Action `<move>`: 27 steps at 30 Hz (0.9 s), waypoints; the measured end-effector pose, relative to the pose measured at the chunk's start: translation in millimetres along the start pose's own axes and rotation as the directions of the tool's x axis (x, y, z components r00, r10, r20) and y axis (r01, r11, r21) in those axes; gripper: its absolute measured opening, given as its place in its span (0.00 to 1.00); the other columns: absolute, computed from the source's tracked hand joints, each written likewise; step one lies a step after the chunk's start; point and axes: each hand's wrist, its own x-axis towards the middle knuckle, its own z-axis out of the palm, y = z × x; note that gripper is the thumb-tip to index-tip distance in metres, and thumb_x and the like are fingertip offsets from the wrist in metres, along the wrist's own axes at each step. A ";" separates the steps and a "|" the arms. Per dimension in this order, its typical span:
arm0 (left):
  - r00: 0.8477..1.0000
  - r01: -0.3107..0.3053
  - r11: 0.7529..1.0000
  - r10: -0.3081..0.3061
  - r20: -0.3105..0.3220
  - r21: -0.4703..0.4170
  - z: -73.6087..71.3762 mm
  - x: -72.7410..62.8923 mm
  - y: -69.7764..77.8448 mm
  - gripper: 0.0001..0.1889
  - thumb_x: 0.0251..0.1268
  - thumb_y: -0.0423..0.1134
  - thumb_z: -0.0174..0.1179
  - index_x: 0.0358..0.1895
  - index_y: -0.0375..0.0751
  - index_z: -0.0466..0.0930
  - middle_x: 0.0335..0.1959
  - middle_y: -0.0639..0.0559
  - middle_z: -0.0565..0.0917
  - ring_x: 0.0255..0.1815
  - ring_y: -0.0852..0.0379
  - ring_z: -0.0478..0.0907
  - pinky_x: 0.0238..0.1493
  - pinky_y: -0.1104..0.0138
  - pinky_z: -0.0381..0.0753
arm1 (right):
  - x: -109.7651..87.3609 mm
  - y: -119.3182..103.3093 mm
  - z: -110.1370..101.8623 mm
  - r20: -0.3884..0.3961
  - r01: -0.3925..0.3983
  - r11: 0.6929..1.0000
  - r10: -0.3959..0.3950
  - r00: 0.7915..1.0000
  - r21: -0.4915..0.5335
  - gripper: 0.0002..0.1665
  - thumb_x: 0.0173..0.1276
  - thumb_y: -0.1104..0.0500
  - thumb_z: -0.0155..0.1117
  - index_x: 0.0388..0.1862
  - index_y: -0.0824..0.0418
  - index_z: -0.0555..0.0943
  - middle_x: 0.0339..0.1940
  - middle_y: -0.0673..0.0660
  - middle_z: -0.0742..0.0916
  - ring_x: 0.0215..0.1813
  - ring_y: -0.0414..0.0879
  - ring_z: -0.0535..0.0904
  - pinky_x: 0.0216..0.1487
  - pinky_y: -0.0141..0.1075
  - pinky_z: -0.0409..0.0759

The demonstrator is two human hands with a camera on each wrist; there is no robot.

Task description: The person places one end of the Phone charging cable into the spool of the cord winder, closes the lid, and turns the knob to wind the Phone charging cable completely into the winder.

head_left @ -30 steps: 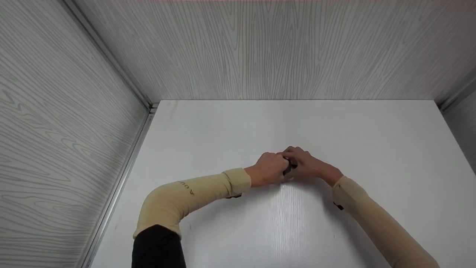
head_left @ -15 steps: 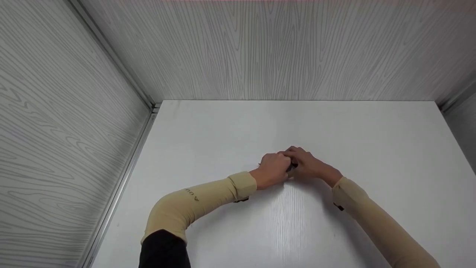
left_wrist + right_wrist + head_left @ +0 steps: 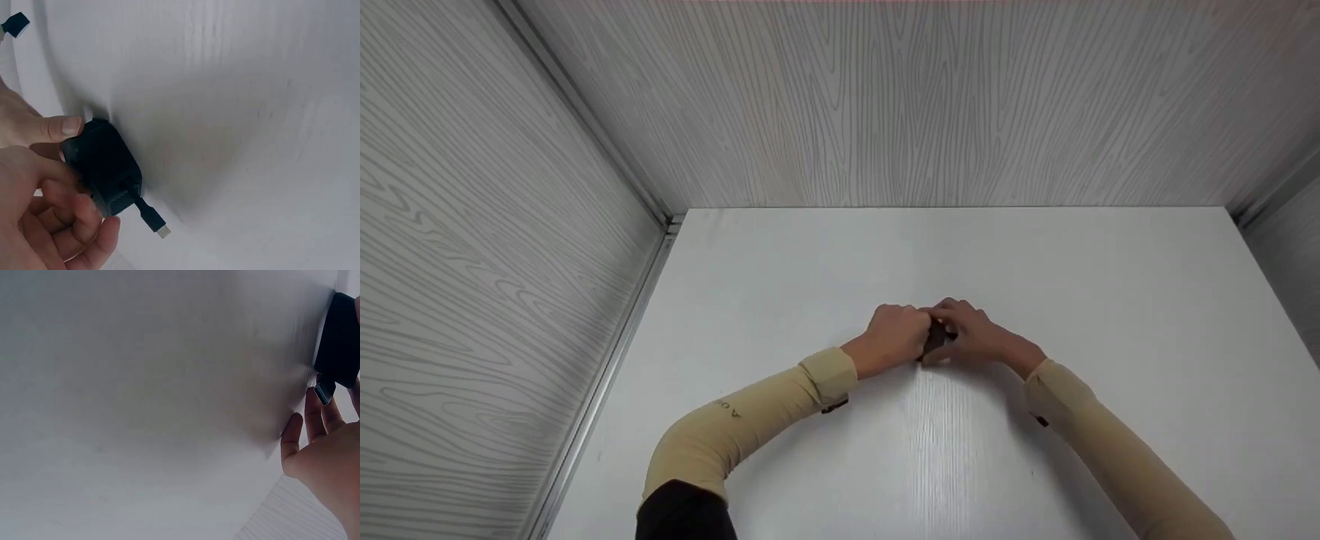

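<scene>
A small black USB adapter box [image 3: 104, 160] is between both hands, close over the white table. From its ribbed end a short lead with a USB-C plug [image 3: 154, 221] sticks out, as the left wrist view shows. The right wrist view has a wider USB plug [image 3: 323, 395] jutting from the same box, near the left fingers. My right hand [image 3: 979, 337] grips one side of the box, its thumb along the near edge. Fingers curled, my left hand [image 3: 894, 334] bears on the box's other end; in the head view it partly covers the box.
The white tabletop [image 3: 810, 262] spreads around both hands. Grey wood-grain panels [image 3: 840, 105] stand at the back and on both sides, with a metal rail [image 3: 615, 315] along the left edge. Cream sleeves [image 3: 765, 397] cover both forearms.
My left hand shifts slightly right toward my right hand, then back left, and more of the black box shows between them now. The right hand stays nearly in place.
</scene>
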 end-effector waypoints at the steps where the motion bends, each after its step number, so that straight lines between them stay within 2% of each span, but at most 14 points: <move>1: 1.000 0.009 1.000 -0.009 0.010 -0.002 -2.8 -1.1 -2.8 0.12 0.77 0.39 0.59 0.30 0.45 0.84 0.29 0.49 0.90 0.24 0.59 0.76 0.27 0.62 0.82 | 0.6 -0.4 -0.1 0.001 -0.011 1.000 0.011 1.000 0.005 0.48 0.59 0.46 0.83 0.78 0.47 0.75 0.62 0.56 0.81 0.63 0.54 0.70 0.65 0.53 0.61; 4: 0.999 0.052 0.999 -0.052 0.013 -0.017 -12.3 -4.9 -12.9 0.11 0.78 0.39 0.57 0.41 0.42 0.89 0.32 0.48 0.91 0.27 0.58 0.78 0.28 0.61 0.83 | 2.3 -0.9 -1.1 -0.006 -0.023 1.000 0.023 1.000 0.002 0.49 0.59 0.44 0.83 0.78 0.46 0.74 0.62 0.57 0.80 0.64 0.55 0.70 0.67 0.56 0.61; 5: 0.998 0.068 0.997 -0.068 0.003 -0.038 -14.6 -6.2 -17.1 0.12 0.79 0.39 0.56 0.41 0.41 0.89 0.32 0.48 0.91 0.27 0.58 0.77 0.27 0.62 0.81 | 3.1 -0.4 -1.1 -0.009 -0.023 1.000 0.023 1.000 0.001 0.49 0.59 0.45 0.84 0.78 0.46 0.74 0.63 0.58 0.80 0.65 0.56 0.70 0.68 0.57 0.61; 7: 0.994 0.101 0.992 -0.104 -0.026 -0.081 -16.5 -9.9 -25.3 0.14 0.80 0.40 0.55 0.38 0.41 0.89 0.28 0.50 0.89 0.25 0.59 0.72 0.25 0.63 0.75 | 4.1 0.3 -1.1 -0.017 -0.026 1.000 0.026 1.000 -0.006 0.49 0.58 0.45 0.84 0.78 0.47 0.74 0.63 0.60 0.80 0.65 0.57 0.71 0.68 0.59 0.61; 9: 0.990 0.124 0.985 -0.131 -0.052 -0.122 -15.3 -14.3 -32.4 0.16 0.80 0.40 0.55 0.31 0.41 0.86 0.22 0.53 0.83 0.23 0.59 0.67 0.24 0.65 0.68 | 4.4 1.4 0.0 -0.023 -0.030 0.999 0.029 0.999 -0.019 0.49 0.58 0.45 0.84 0.78 0.47 0.74 0.63 0.60 0.80 0.66 0.57 0.71 0.68 0.60 0.61; 12: 0.987 0.140 0.977 -0.151 -0.059 -0.164 -10.9 -21.5 -39.6 0.18 0.79 0.39 0.56 0.24 0.42 0.80 0.17 0.56 0.72 0.21 0.60 0.63 0.22 0.66 0.63 | 3.8 3.0 2.4 -0.026 -0.044 0.999 0.043 0.999 -0.021 0.49 0.58 0.45 0.84 0.78 0.46 0.74 0.63 0.60 0.80 0.65 0.56 0.71 0.67 0.57 0.62; 15: 0.985 0.152 0.971 -0.164 -0.054 -0.185 -6.4 -26.8 -43.5 0.19 0.79 0.39 0.56 0.23 0.42 0.78 0.17 0.58 0.68 0.21 0.61 0.62 0.22 0.66 0.61 | 2.6 4.3 4.2 -0.024 -0.055 0.998 0.054 0.998 -0.020 0.49 0.59 0.45 0.84 0.78 0.46 0.74 0.63 0.59 0.79 0.64 0.55 0.71 0.66 0.54 0.63; 20: 0.982 0.164 0.963 -0.181 -0.060 -0.214 -3.4 -31.3 -45.7 0.17 0.78 0.39 0.58 0.26 0.40 0.84 0.18 0.57 0.72 0.22 0.61 0.62 0.23 0.66 0.62 | 0.2 4.7 4.3 -0.026 -0.079 0.997 0.079 0.997 -0.010 0.49 0.58 0.43 0.84 0.78 0.44 0.74 0.63 0.59 0.79 0.64 0.55 0.71 0.65 0.54 0.64; 27: 0.982 0.173 0.958 -0.186 -0.039 -0.228 -1.3 -34.1 -46.4 0.18 0.78 0.39 0.58 0.23 0.43 0.79 0.17 0.58 0.68 0.22 0.60 0.61 0.23 0.65 0.62 | -1.1 0.6 4.4 -0.019 -0.098 0.995 0.098 0.995 0.012 0.50 0.58 0.42 0.84 0.79 0.42 0.73 0.64 0.59 0.79 0.65 0.56 0.71 0.66 0.55 0.65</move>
